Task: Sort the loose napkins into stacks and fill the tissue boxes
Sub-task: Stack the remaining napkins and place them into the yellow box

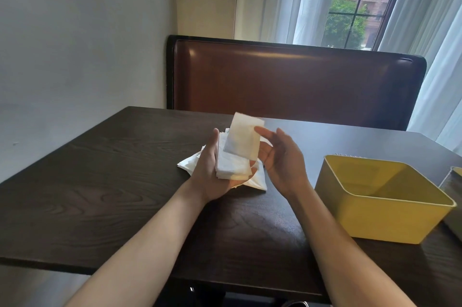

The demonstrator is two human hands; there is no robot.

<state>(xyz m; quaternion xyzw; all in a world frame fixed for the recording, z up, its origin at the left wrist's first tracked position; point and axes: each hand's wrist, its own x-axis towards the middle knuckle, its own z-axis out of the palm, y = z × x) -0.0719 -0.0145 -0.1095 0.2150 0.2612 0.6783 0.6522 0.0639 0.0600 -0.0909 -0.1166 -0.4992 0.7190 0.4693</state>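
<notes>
My left hand (212, 171) lies palm up above the dark table and holds a small stack of folded white napkins (232, 169) in its curled fingers. My right hand (280, 156) pinches a single folded napkin (242, 139) between thumb and fingers, tilted upright just over that stack. More loose white napkins (190, 165) lie in a pile on the table beneath both hands, mostly hidden by them. An open yellow tissue box (375, 219) stands to the right, its inside showing no napkins.
The dark wooden table (100, 194) runs up to a grey wall on the left. A brown leather bench back (295, 76) stands behind it. The edge of a second box (456, 174) shows at the far right. A curtained window is at the back right.
</notes>
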